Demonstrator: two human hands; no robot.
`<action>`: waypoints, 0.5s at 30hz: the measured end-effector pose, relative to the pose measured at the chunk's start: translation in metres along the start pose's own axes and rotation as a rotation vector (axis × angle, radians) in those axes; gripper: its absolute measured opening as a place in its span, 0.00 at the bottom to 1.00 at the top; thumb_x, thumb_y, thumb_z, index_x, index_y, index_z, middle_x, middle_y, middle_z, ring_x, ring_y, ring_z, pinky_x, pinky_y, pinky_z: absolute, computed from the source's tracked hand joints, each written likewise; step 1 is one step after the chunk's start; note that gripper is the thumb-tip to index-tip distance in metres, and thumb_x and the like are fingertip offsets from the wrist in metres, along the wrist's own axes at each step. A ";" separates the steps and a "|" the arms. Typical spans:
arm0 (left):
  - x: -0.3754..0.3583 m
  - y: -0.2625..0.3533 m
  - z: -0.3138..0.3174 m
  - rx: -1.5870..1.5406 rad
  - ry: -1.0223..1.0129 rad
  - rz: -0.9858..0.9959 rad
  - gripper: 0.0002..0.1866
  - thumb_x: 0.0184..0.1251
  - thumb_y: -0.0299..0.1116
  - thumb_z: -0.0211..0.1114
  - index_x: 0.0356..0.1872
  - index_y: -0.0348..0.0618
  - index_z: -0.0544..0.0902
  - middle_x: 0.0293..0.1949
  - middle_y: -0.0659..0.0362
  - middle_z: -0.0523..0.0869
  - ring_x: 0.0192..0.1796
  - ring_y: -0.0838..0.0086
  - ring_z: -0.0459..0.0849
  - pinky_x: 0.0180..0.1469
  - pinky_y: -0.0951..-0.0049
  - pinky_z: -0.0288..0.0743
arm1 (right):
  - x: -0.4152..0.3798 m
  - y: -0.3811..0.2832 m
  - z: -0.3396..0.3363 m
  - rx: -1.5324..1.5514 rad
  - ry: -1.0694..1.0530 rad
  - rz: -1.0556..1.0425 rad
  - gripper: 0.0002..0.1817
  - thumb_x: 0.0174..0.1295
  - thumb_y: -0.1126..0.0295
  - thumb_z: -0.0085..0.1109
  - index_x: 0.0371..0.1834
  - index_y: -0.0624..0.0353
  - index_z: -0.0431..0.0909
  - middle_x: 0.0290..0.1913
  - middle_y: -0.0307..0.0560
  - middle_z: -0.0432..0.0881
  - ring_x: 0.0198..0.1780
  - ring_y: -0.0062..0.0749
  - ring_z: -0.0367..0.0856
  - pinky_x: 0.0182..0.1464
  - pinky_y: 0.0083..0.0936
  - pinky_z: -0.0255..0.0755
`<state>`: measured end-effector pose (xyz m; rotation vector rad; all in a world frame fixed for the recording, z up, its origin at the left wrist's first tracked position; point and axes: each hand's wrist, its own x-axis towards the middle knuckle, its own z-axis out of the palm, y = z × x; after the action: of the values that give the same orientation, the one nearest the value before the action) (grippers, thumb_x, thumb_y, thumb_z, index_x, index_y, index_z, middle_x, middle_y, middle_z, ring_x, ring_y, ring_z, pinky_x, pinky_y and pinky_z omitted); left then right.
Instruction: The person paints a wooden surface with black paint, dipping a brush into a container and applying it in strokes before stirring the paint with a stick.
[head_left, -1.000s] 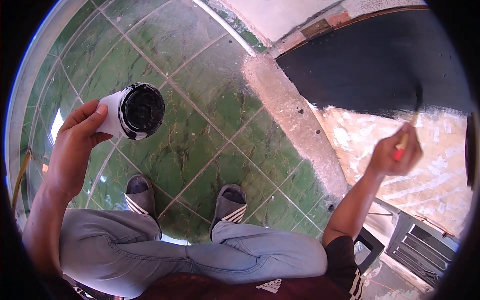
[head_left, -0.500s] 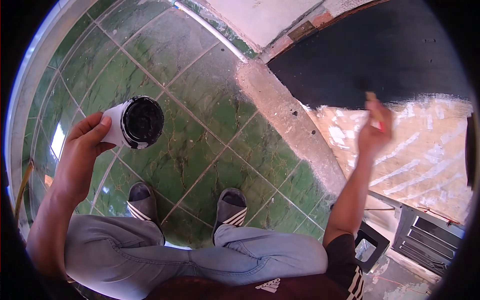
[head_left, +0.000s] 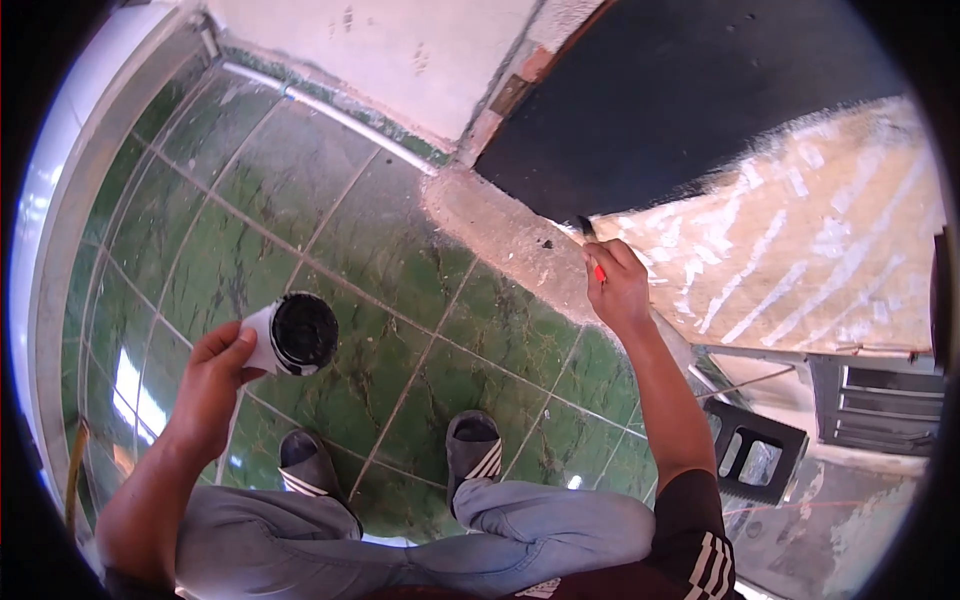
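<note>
My left hand (head_left: 222,365) is wrapped round a white tub (head_left: 303,333) of black paint, its open mouth facing the camera. In my right hand (head_left: 618,285) is a paintbrush (head_left: 586,228) with dark bristles and a red mark on its handle. The bristles touch or nearly touch the lower left edge of a wooden board (head_left: 820,240). Black paint (head_left: 680,90) covers the upper part of this board; the lower part is bare wood with white streaks.
Green tiles (head_left: 370,300) cover the floor, with a rough concrete strip (head_left: 500,225) beside the board. A white pipe (head_left: 340,115) runs along the wall base. A grey hollow block (head_left: 755,455) and a dark slatted frame (head_left: 885,405) are at the lower right. Two sandalled feet are below.
My right hand and the brush have moved left and down to the board's edge. The view has shifted, and the tub and my left hand appear lower.
</note>
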<state>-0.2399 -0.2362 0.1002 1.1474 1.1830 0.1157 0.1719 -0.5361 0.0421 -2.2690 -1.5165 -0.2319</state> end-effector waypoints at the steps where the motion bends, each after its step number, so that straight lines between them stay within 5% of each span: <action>1: 0.004 0.001 0.003 0.002 -0.019 -0.014 0.23 0.77 0.42 0.63 0.62 0.34 0.77 0.53 0.54 0.84 0.54 0.69 0.83 0.59 0.65 0.76 | 0.005 0.000 -0.013 0.011 0.040 0.040 0.12 0.56 0.84 0.64 0.43 0.62 0.84 0.41 0.49 0.84 0.43 0.44 0.85 0.46 0.36 0.80; 5: 0.026 0.000 0.016 -0.013 -0.120 -0.033 0.20 0.78 0.41 0.63 0.60 0.36 0.79 0.52 0.56 0.85 0.54 0.69 0.83 0.58 0.65 0.76 | 0.056 0.008 -0.101 0.011 0.329 0.103 0.09 0.62 0.84 0.64 0.43 0.61 0.85 0.42 0.48 0.87 0.45 0.39 0.87 0.50 0.28 0.78; 10: 0.039 0.011 0.029 -0.015 -0.183 -0.006 0.19 0.79 0.41 0.61 0.60 0.37 0.79 0.52 0.57 0.86 0.53 0.71 0.83 0.58 0.67 0.75 | 0.081 -0.027 -0.179 -0.602 0.751 -0.170 0.07 0.61 0.82 0.71 0.42 0.67 0.86 0.42 0.51 0.87 0.42 0.38 0.88 0.43 0.31 0.83; 12: 0.042 0.011 0.027 -0.022 -0.213 0.012 0.19 0.79 0.40 0.61 0.60 0.37 0.79 0.52 0.57 0.86 0.53 0.72 0.83 0.58 0.68 0.75 | 0.074 -0.028 -0.170 -0.665 0.771 -0.207 0.07 0.61 0.84 0.70 0.42 0.68 0.86 0.42 0.52 0.86 0.42 0.41 0.88 0.42 0.31 0.84; 15: 0.033 0.016 0.027 -0.022 -0.203 0.034 0.19 0.79 0.40 0.60 0.61 0.37 0.79 0.52 0.58 0.86 0.53 0.72 0.83 0.58 0.68 0.75 | 0.048 0.002 -0.114 -0.481 0.504 -0.266 0.10 0.60 0.85 0.63 0.44 0.67 0.85 0.42 0.52 0.86 0.43 0.46 0.87 0.45 0.36 0.83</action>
<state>-0.1972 -0.2263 0.0885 1.1321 0.9813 0.0369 0.2026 -0.5432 0.1615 -2.0823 -1.5847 -1.2594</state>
